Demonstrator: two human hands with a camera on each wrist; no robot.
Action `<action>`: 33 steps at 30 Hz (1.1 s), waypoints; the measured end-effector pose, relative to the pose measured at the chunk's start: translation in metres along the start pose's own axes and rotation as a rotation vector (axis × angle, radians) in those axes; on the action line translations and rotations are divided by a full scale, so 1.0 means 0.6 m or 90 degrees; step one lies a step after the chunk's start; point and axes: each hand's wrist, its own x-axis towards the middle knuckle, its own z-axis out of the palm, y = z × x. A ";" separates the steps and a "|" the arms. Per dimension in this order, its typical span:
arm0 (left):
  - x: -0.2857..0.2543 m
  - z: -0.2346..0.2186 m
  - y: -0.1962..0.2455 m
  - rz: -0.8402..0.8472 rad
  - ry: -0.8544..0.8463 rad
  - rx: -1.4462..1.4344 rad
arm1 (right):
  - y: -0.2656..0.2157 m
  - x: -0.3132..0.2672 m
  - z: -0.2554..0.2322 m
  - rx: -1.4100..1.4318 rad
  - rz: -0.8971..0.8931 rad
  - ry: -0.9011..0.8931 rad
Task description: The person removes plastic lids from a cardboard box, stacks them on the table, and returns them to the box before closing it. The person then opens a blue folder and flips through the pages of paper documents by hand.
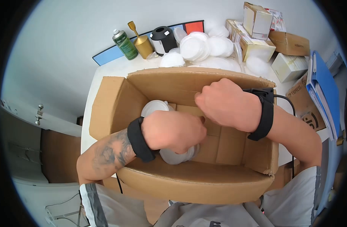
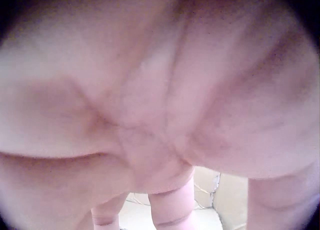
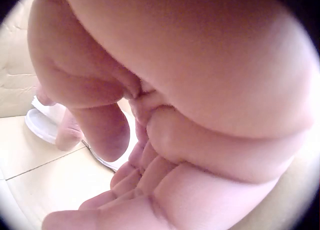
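My left hand (image 1: 173, 130) reaches down over stacked round white lids (image 1: 177, 156) inside an open cardboard box (image 1: 196, 185). In the right wrist view, left fingertips (image 3: 68, 133) overlap a white lid (image 3: 41, 127); I cannot tell whether they grip it. My right hand (image 1: 228, 104) hovers over the right half of the box, knuckles up. Its fingers (image 3: 130, 210) hang loosely bent, with nothing seen in them. Another white stack of lids (image 1: 155, 107) stands at the box's left end, partly behind the left hand. Palm and finger roots fill the left wrist view.
Behind the box, the white table (image 1: 91, 94) bears piled white lids (image 1: 196, 47), a green spray can (image 1: 125, 44), a gold bottle-shaped object (image 1: 143, 45) and a black-and-white cylinder (image 1: 164, 39). Small cartons (image 1: 256, 22) and a blue binder (image 1: 324, 90) stand at the right.
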 end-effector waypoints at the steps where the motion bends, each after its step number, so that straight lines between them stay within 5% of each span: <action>1: -0.001 -0.005 0.001 -0.027 -0.023 -0.002 | 0.002 0.001 0.003 0.005 -0.008 -0.007; 4: -0.005 -0.055 0.015 -0.112 -0.149 0.011 | -0.001 0.005 0.007 0.001 0.000 -0.035; 6: -0.026 -0.081 0.011 -0.142 -0.151 -0.058 | -0.003 0.010 0.004 0.017 0.014 -0.172; 8: -0.055 -0.101 -0.005 -0.005 0.014 -0.178 | -0.010 0.015 0.013 0.020 0.039 -0.191; 9: -0.070 -0.110 -0.017 -0.004 0.011 -0.175 | -0.012 0.017 0.022 0.018 0.057 -0.212; 10: -0.085 -0.119 -0.029 0.053 0.132 -0.243 | -0.006 0.013 0.044 0.018 0.059 -0.211; 12: -0.113 -0.132 -0.034 0.083 0.364 -0.471 | 0.011 -0.007 0.102 0.157 -0.121 0.052; 13: -0.107 -0.123 -0.033 0.108 0.586 -0.552 | 0.009 -0.017 0.113 -0.100 -0.150 0.176; 14: -0.114 -0.143 -0.046 0.032 0.668 -0.599 | 0.003 -0.010 0.086 -0.100 -0.151 0.176; 16: -0.083 -0.145 -0.044 -0.117 0.886 -0.449 | -0.011 0.008 0.031 0.009 -0.056 -0.200; 18: -0.049 -0.121 -0.067 -0.228 0.934 -0.072 | -0.016 0.021 0.024 0.049 -0.050 -0.255; 21: -0.058 -0.120 -0.046 -0.315 0.722 -0.163 | -0.024 0.031 0.025 0.116 -0.025 -0.233; 22: -0.066 -0.120 -0.039 -0.320 0.720 -0.158 | -0.026 0.034 0.022 0.139 -0.044 -0.260; 24: -0.082 -0.119 -0.027 -0.266 0.546 -0.224 | -0.029 0.039 0.020 0.160 -0.063 -0.281; 28: -0.075 -0.092 -0.038 -0.248 0.202 -0.078 | -0.045 0.045 0.042 0.204 -0.149 -0.271; 33: -0.044 -0.059 -0.031 -0.362 0.090 0.063 | -0.050 0.059 0.033 0.223 -0.184 -0.341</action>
